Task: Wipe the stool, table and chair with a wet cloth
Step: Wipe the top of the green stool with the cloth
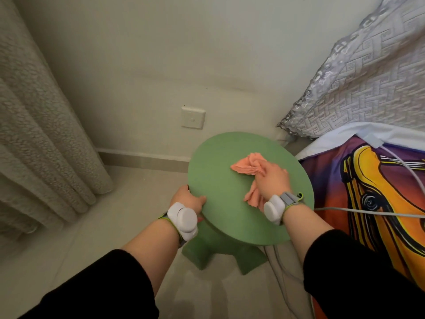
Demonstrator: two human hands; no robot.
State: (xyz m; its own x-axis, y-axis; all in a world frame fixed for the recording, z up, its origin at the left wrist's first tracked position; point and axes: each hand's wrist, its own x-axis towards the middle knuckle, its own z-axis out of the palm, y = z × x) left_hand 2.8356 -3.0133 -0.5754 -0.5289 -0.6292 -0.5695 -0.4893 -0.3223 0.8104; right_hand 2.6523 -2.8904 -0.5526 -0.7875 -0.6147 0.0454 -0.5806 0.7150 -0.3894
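Observation:
A round green stool (pixel 220 162) with a chunky green base stands on the floor beside the bed. A crumpled orange-pink cloth (pixel 247 165) lies on its top, right of centre. My right hand (pixel 272 178) grips the cloth and presses it onto the stool top; a tail of the cloth hangs out under my wrist. My left hand (pixel 187 200) holds the stool's near left rim, thumb on top and fingers curled under the edge. Both wrists wear white bands.
A bed with a colourful cover (pixel 368 203) lies close on the right, a grey patterned pillow (pixel 358 88) above it. A grey cable (pixel 368 212) crosses the bed. The curtain (pixel 41 134) hangs at left. A wall socket (pixel 193 117) sits behind the stool.

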